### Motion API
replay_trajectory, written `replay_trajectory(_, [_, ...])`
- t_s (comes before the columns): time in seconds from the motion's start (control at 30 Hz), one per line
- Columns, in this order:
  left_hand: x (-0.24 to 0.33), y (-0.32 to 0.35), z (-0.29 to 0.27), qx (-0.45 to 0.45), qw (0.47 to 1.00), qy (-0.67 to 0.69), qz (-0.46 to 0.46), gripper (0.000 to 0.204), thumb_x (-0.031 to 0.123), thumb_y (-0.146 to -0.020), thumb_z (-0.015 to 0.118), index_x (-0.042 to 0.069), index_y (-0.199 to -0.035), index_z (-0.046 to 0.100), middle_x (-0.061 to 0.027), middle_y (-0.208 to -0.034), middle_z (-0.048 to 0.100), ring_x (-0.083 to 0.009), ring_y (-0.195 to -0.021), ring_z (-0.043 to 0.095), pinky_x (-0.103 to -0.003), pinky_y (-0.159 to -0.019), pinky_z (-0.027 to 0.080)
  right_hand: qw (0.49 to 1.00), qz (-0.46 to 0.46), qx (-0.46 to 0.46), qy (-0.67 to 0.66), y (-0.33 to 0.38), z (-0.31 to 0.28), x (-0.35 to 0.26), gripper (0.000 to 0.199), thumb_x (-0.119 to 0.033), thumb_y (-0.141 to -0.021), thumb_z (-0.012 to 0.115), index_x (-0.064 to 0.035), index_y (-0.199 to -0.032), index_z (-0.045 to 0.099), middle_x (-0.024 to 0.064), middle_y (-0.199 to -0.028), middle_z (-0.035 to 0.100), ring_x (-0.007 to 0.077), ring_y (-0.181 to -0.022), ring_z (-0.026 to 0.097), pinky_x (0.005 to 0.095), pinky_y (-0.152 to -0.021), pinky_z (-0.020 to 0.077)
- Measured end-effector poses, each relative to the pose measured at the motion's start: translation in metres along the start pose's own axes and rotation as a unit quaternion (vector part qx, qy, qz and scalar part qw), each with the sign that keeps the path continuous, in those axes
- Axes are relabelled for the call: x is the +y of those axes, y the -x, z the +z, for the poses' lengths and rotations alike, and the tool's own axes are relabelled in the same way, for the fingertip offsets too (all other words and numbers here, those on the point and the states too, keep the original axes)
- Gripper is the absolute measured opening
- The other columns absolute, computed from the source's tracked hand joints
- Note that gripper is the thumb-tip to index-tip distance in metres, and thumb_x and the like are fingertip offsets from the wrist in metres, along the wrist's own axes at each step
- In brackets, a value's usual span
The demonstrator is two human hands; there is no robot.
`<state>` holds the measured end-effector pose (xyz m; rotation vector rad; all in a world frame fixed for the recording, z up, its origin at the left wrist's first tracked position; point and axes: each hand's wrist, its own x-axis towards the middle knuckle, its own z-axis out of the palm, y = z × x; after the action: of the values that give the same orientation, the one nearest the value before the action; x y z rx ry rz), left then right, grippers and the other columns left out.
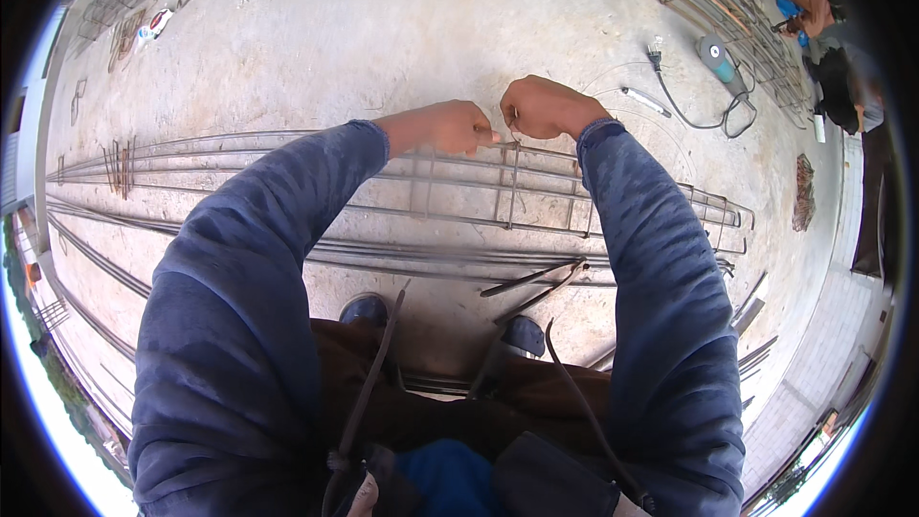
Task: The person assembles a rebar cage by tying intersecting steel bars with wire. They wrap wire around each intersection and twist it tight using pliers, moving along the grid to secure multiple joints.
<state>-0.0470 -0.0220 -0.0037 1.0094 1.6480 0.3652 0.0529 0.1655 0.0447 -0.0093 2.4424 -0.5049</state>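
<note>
A long cage of steel reinforcing bars with square stirrups lies across the floor in front of me. Over its far top bar, beside a stirrup corner, both my hands are close together but apart. My left hand is closed, its thumb and fingertips pressed together at the bar; what they pinch is too small to make out. Curled into a fist, my right hand pinches a thin piece of wire just above that corner. Nearer my feet, pincers with dark handles rest across loose bars.
Loose bars run between the cage and my shoes. At right lie an angle grinder with its cord, a white tube-shaped object and a brown wire bundle. Another person works beside more cages.
</note>
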Motion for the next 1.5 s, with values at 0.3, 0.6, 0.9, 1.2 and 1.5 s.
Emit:
replay_trajectory(0.3, [-0.011, 0.015, 0.012, 0.008, 0.999, -0.032, 0.017, 0.051, 0.052, -0.115, 0.051, 0.011, -0.127, 0.079, -0.0198, -0.125, 0.075, -0.0331, -0.119, 0.069, -0.046, -0.103, 0.053, 0.994, 0.084, 0.038, -0.059, 0.075, 0.03, -0.003, 0.021, -0.007, -0.094, 0.066, -0.0071, -0.112, 0.077, 0.0183, -0.108, 0.078, 0.0381, -0.104, 0.074, 0.0475, -0.091, 0.0576])
replay_trajectory(0.6, [0.032, 0.005, 0.038, 0.241, 0.922, -0.211, 0.215, 0.048, 0.038, -0.106, 0.067, 0.011, -0.146, 0.064, -0.0173, -0.116, 0.076, -0.034, -0.114, 0.071, -0.048, -0.101, 0.056, 0.954, -0.014, 0.267, 0.14, 0.205, 0.054, -0.061, 0.011, -0.006, -0.09, 0.07, -0.0084, -0.099, 0.066, 0.0089, -0.093, 0.065, 0.0302, -0.093, 0.068, 0.0445, -0.086, 0.0578])
replay_trajectory(0.9, [0.082, -0.037, 0.03, 0.207, 0.94, -0.222, 0.153, 0.027, 0.025, -0.11, 0.057, 0.002, -0.116, 0.07, -0.0214, -0.102, 0.078, -0.0383, -0.094, 0.076, -0.051, -0.086, 0.059, 0.802, 0.406, -0.019, -0.438, 0.25, 0.251, -0.091, 0.071, -0.07, -0.094, 0.073, 0.0008, -0.097, 0.072, 0.0254, -0.098, 0.076, 0.0391, -0.101, 0.076, 0.0471, -0.09, 0.0582])
replay_trajectory(1.2, [0.066, -0.042, 0.027, 0.147, 0.976, 0.154, 0.036, 0.031, 0.03, -0.114, 0.051, 0.002, -0.123, 0.062, -0.0107, -0.1, 0.073, -0.021, -0.084, 0.07, -0.039, -0.074, 0.06, 0.732, 0.518, 0.193, -0.397, 0.209, 0.283, -0.147, 0.093, -0.075, -0.084, 0.078, 0.0063, -0.125, 0.056, 0.0332, -0.117, 0.072, 0.0479, -0.115, 0.071, 0.0531, -0.099, 0.0548])
replay_trajectory(1.5, [0.04, -0.062, 0.027, 0.235, 0.968, 0.028, 0.079, 0.03, 0.031, -0.11, 0.053, 0.006, -0.12, 0.066, -0.0141, -0.099, 0.074, -0.0265, -0.087, 0.072, -0.043, -0.072, 0.058, 0.553, 0.441, 0.356, -0.61, 0.192, 0.311, -0.145, 0.044, -0.032, -0.094, 0.069, -0.0032, -0.124, 0.056, 0.0161, -0.106, 0.066, 0.0353, -0.098, 0.07, 0.0481, -0.086, 0.0591])
